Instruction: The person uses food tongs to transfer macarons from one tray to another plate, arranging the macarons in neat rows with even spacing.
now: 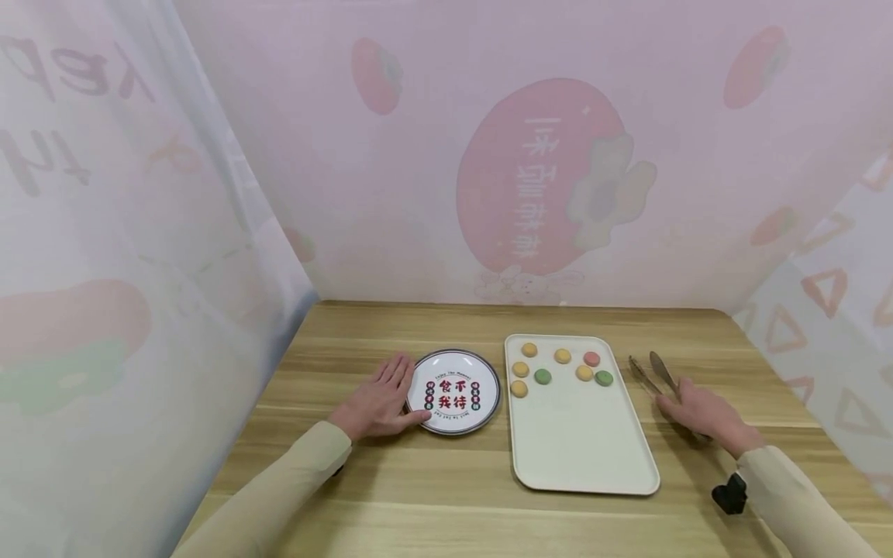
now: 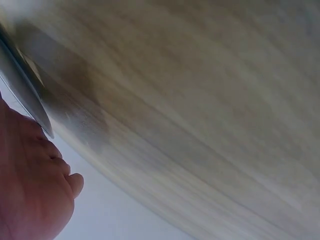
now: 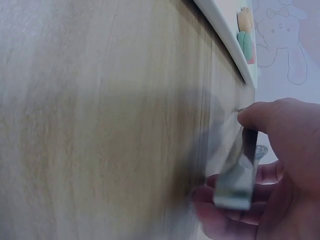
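the right hand (image 1: 708, 417) lay on the table (image 1: 432, 511) to the right of the tray, its fingers curled round the handle end of a pair of metal tongs (image 1: 656, 373). in the right wrist view the thumb and fingers pinched the tongs (image 3: 237, 172) from both sides, so the grip was closed on them. the tongs rested on the wood, their two spoon-shaped tips pointing away from the person and spread a little apart, just beside the tray's right edge but not touching it.

the left hand (image 1: 380, 403) lay flat on the table with its fingers straight, a relaxed, wide grip holding nothing. its fingertips touched the left rim of a round plate (image 1: 454, 391) printed with red and black characters. the left wrist view was blurred and showed only part of the hand (image 2: 30, 185) and the plate's dark rim (image 2: 25, 95).

between the plate and the tongs sat a cream rectangular tray (image 1: 582, 449). eight small round sweets lay in its far end: five yellow-orange ones (image 1: 529, 349), two green (image 1: 543, 377) and one pink (image 1: 591, 359). printed pink curtains (image 1: 544, 155) hung round the table.
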